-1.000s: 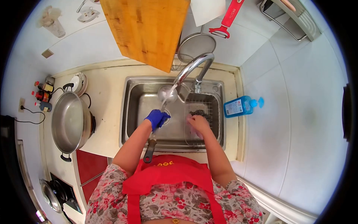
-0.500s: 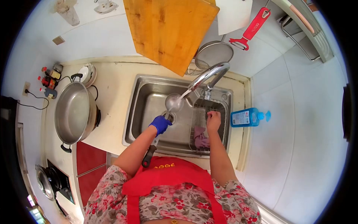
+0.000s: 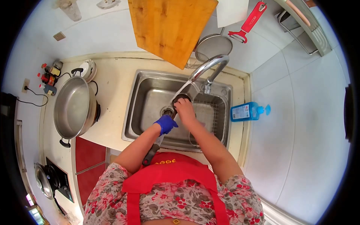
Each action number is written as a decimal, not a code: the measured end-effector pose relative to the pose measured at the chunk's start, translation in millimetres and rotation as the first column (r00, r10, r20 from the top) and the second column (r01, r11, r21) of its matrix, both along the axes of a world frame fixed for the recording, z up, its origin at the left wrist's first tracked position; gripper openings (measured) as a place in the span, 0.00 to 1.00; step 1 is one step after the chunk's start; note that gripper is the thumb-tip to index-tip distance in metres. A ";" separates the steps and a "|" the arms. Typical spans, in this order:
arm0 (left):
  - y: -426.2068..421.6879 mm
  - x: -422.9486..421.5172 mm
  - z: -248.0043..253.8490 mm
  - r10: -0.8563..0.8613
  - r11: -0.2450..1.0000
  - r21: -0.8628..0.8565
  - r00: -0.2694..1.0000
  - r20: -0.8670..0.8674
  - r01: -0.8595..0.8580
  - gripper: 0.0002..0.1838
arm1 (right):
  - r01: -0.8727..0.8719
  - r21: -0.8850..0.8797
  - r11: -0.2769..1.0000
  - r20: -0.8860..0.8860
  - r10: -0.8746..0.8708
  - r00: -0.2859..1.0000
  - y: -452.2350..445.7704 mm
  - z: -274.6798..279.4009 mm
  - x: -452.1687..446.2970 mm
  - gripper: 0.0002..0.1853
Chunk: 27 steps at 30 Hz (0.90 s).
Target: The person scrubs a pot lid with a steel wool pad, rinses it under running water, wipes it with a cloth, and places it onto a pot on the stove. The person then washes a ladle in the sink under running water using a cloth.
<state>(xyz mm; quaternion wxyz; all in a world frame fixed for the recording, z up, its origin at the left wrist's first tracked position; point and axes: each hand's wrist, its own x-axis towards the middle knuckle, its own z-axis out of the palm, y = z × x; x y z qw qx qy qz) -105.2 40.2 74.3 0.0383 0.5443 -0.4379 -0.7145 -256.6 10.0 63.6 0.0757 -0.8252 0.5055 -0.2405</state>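
Observation:
My left hand [image 3: 165, 124], in a blue glove, is closed round the shaft of a metal ladle; its black handle end [image 3: 151, 154] points back toward my apron. Water runs from the tap [image 3: 210, 67] onto the ladle's bowl [image 3: 182, 97], which looks dark from this side. My bare right hand [image 3: 185, 109] has its fingers bent against the bowl's edge under the stream. Both hands are inside the steel sink [image 3: 150, 93], above the drain. Whether something thin lies under my right fingers is hidden.
A wire rack [image 3: 210, 108] hangs in the sink's right side. A blue soap bottle [image 3: 245, 111] lies at the right. On the left stand a large steel pan [image 3: 73, 107] and stacked bowls [image 3: 89, 70]. A cutting board [image 3: 168, 26] and a strainer [image 3: 213, 47] are behind the sink.
My right hand has moved left from the rack onto the ladle's bowl. The bowl has turned from shiny to dark side. The purple cloth in the rack no longer shows.

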 end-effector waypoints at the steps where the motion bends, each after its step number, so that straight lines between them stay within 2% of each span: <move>1: 4.3 -2.4 1.3 -0.031 0.999 -0.011 0.999 0.036 0.032 0.09 | -0.061 -0.044 0.997 -0.071 0.058 0.996 -3.8 0.1 -0.7 0.07; 2: 7.9 -1.3 0.4 -0.028 1.000 -0.012 0.999 0.040 0.029 0.09 | -0.064 -0.045 0.997 -0.067 0.061 0.996 -7.9 1.3 0.4 0.07; 4: 8.5 -1.7 -6.6 -0.307 0.906 -0.275 0.947 0.095 0.321 0.11 | -0.044 -0.139 0.989 -0.274 0.005 0.962 -20.7 8.4 -0.3 0.09; 5: 9.1 3.1 -10.0 -0.300 0.908 -0.277 0.949 0.098 0.316 0.11 | 0.048 -0.089 0.995 -0.358 -0.077 0.930 -24.8 20.6 1.6 0.08; 6: 7.4 7.1 -14.7 -0.327 0.784 -0.501 0.930 0.167 0.366 0.10 | 0.048 -0.090 0.995 -0.358 -0.078 0.930 -21.8 18.6 3.9 0.08; 7: 6.6 8.6 -8.8 -0.332 0.607 -0.686 0.912 0.239 0.401 0.09 | 0.162 -0.023 0.986 -0.309 -0.161 0.937 -15.7 17.1 8.8 0.07; 8: 4.7 7.7 -3.0 -0.328 0.609 -0.688 0.915 0.234 0.394 0.09 | 0.268 0.047 0.962 -0.269 -0.246 0.931 -13.0 17.3 11.4 0.07; 9: 2.0 7.2 2.9 -0.208 0.854 -0.452 0.965 0.157 0.258 0.09 | 0.276 0.092 0.957 -0.282 -0.241 0.929 -12.6 17.5 11.3 0.07; 10: -1.3 5.8 9.4 -0.060 0.984 -0.161 0.991 0.121 0.079 0.10 | 0.273 0.088 0.958 -0.283 -0.239 0.929 -14.0 12.2 12.6 0.07; 11: 2.1 7.8 -2.4 -0.056 0.985 -0.156 0.992 0.116 0.074 0.10 | 0.151 0.119 0.981 -0.161 -0.130 0.978 -9.0 4.8 16.1 0.06; 12: 2.5 12.4 -19.2 -0.285 0.846 -0.431 0.950 0.131 0.313 0.10 | 0.027 0.129 0.991 -0.029 -0.024 0.999 -8.1 -1.6 18.8 0.06; 13: 5.8 14.5 -23.7 -0.396 0.729 -0.542 0.904 0.165 0.418 0.10 | 0.029 -0.023 0.999 -0.009 -0.029 1.000 -10.6 -0.3 20.6 0.04; 14: 9.3 16.0 -22.3 -0.479 0.586 -0.647 0.852 0.210 0.489 0.10 | 0.026 -0.016 1.000 -0.005 -0.026 1.000 -13.7 3.8 19.4 0.04; 16: 15.3 12.0 -12.3 -0.299 0.865 -0.412 0.954 0.034 0.286 0.11 | 0.048 -0.109 0.993 -0.151 -0.064 0.986 -22.5 13.7 7.1 0.02; 17: 13.1 11.8 -0.7 -0.300 0.865 -0.412 0.953 0.036 0.287 0.11 | 0.172 -0.057 0.983 -0.235 -0.181 0.955 -22.2 5.5 7.1 0.02; 18: 9.3 10.7 10.9 -0.118 0.968 -0.222 0.993 0.001 0.115 0.11 | 0.172 -0.057 0.983 -0.235 -0.181 0.955 -15.8 -4.8 8.6 0.02; 19: 5.7 8.6 16.7 0.073 0.997 -0.021 0.997 0.000 -0.073 0.12 | 0.234 0.049 0.971 -0.289 -0.211 0.934 -7.1 -20.8 9.0 0.02; 20: 1.6 6.9 16.0 0.076 0.997 -0.023 0.997 -0.011 -0.076 0.12 | 0.296 0.145 0.944 -0.349 -0.231 0.908 -4.9 -22.2 9.7 0.02; 21: 0.2 8.7 15.3 0.066 0.998 0.014 0.998 0.007 -0.066 0.13 | 0.296 0.145 0.944 -0.350 -0.231 0.908 -4.8 -24.8 13.0 0.02; 23: 0.6 8.7 7.4 0.057 0.997 0.052 0.998 0.023 -0.058 0.14 | 0.072 0.019 0.997 -0.095 -0.070 0.993 -3.7 -15.5 19.0 0.02; 24: 3.4 8.0 2.4 0.086 0.992 0.092 0.995 -0.042 -0.082 0.09 | 0.072 0.019 0.997 -0.095 -0.070 0.993 -6.4 -10.8 18.2 0.02; 25: 5.0 8.6 -0.7 0.116 0.986 0.134 0.988 -0.102 -0.102 0.07 | 0.068 -0.069 0.995 -0.101 -0.075 0.992 -12.9 -8.0 16.3 0.03; 27: 7.5 9.6 11.7 0.152 0.976 0.171 0.983 -0.104 -0.133 0.08 | 0.106 -0.184 0.977 -0.130 -0.131 0.983 -20.2 2.4 7.7 0.05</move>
